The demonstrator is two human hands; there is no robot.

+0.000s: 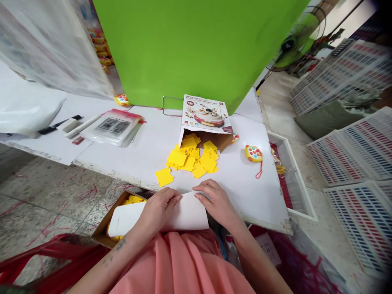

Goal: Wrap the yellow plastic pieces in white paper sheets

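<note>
A long white sheet of paper or card (191, 214) with a rounded left end lies across my lap at the table's front edge. The curled fingers of my left hand (161, 206) grip its upper edge near the middle. At the upper right part of the sheet, my right hand (217, 202) has thumb and fingers closed on the edge. Just beyond my hands, yellow plastic squares with notched edges (180, 157) spill from an open printed toy box (206, 116) lying on its side. One square (164, 177) rests apart, nearest to my left hand.
Behind the box stands a big green panel (199, 49). A yellow toy with a red loop (253, 153) is at right, bagged labels (112, 126) at left. Below the table, a carton of yellow pieces (102, 230) sits left. Slatted crates (361, 147) and a fan (288, 45) stand right.
</note>
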